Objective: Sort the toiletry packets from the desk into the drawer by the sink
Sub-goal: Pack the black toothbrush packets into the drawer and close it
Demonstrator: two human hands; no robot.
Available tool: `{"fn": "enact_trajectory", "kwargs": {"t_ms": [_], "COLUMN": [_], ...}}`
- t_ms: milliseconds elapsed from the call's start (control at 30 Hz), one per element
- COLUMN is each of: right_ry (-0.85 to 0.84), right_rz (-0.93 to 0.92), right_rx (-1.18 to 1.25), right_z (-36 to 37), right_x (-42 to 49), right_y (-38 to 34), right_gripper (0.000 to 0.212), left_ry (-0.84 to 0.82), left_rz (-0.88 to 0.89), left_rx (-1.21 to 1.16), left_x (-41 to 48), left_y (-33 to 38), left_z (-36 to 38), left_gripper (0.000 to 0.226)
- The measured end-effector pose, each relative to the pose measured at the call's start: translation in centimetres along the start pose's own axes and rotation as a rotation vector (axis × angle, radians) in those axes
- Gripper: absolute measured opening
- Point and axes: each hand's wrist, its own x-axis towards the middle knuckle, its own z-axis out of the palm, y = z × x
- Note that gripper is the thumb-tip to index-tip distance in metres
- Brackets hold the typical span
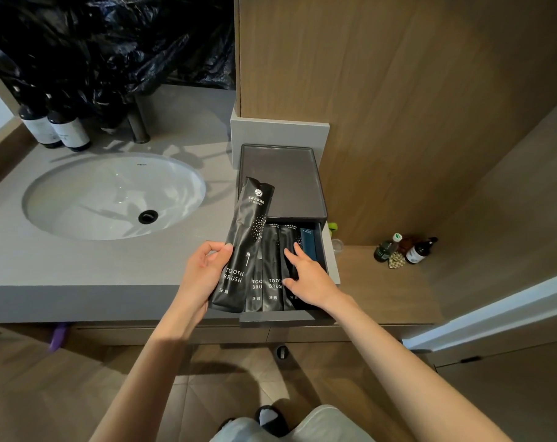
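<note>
A dark grey drawer box [322, 199] stands on the counter to the right of the sink, its drawer [277, 317] pulled out toward me. Several black toothbrush packets [272, 269] stand side by side in the drawer, with a blue packet [309, 244] at the right end. My left hand [204, 275] grips one long black toothbrush packet [245, 247] by its lower half, tilted above the drawer's left edge. My right hand [309, 275] rests with straight fingers on the packets in the drawer's right part.
A white oval sink [111, 196] is set in the grey counter [31, 260], with two dark bottles [57, 129] and a tap behind it. Black plastic sheeting hangs above. A lower wooden ledge at the right carries small bottles [404, 248]. A wood panel rises behind the drawer box.
</note>
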Motion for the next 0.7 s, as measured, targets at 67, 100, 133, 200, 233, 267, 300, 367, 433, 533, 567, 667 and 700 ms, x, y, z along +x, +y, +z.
{"fn": "enact_trajectory", "kwargs": {"t_ms": [67,100,133,200,233,267,300,367,433,533,567,667,700], "right_ry": [-0.011,-0.017,-0.021,-0.004,0.028,0.08,0.157,0.337,0.461,0.435,0.402,0.355,0.353], "right_rz": [-0.018,-0.03,-0.042,-0.074,-0.095,-0.115,-0.129,-0.126,-0.065,0.055,0.076,0.107,0.117], "right_rx": [-0.026,-0.036,-0.043,-0.044,-0.031,-0.013,0.004,0.047,0.106,0.202,0.225,0.275,0.294], "right_z": [-0.3,-0.6,-0.9,-1.5,-1.9,-2.2,-2.5,-3.0,-3.3,-3.4,-3.4,-3.4,-3.5], "right_x": [-0.2,-0.4,-0.6,-1.3,-1.7,-2.2,-2.6,-3.2,-3.5,-3.6,-3.5,-3.2,-3.0], "right_y": [0.0,-0.1,-0.2,-0.1,0.0,0.2,0.5,1.2,2.1,3.0,3.3,3.5,3.6], "right_gripper": [0.071,0.069,0.067,0.06,0.056,0.053,0.049,0.044,0.042,0.042,0.042,0.04,0.039], "left_ry": [-0.001,-0.005,-0.011,-0.037,-0.052,-0.067,-0.084,-0.127,-0.157,-0.165,-0.163,-0.129,-0.111], "left_rz": [-0.018,-0.031,-0.046,-0.078,-0.095,-0.112,-0.132,-0.17,-0.209,-0.26,-0.268,-0.275,-0.268], "left_rx": [0.0,0.006,0.016,0.037,0.049,0.068,0.093,0.142,0.157,0.218,0.23,0.225,0.23], "left_x": [-0.2,-0.3,-0.5,-0.7,-0.8,-0.9,-1.0,-1.3,-1.6,-1.6,-1.6,-1.0,-0.7], "left_y": [0.0,0.0,-0.1,-0.3,-0.4,-0.5,-0.6,-0.6,-0.7,-1.0,-1.2,-1.7,-1.9], "left_z": [0.3,0.5,0.6,0.8,0.8,0.8,0.8,1.1,1.7,2.9,3.5,5.5,6.2], "left_gripper": [0.012,0.012,0.012,0.012,0.011,0.011,0.011,0.012,0.011,0.01,0.01,0.013,0.015]}}
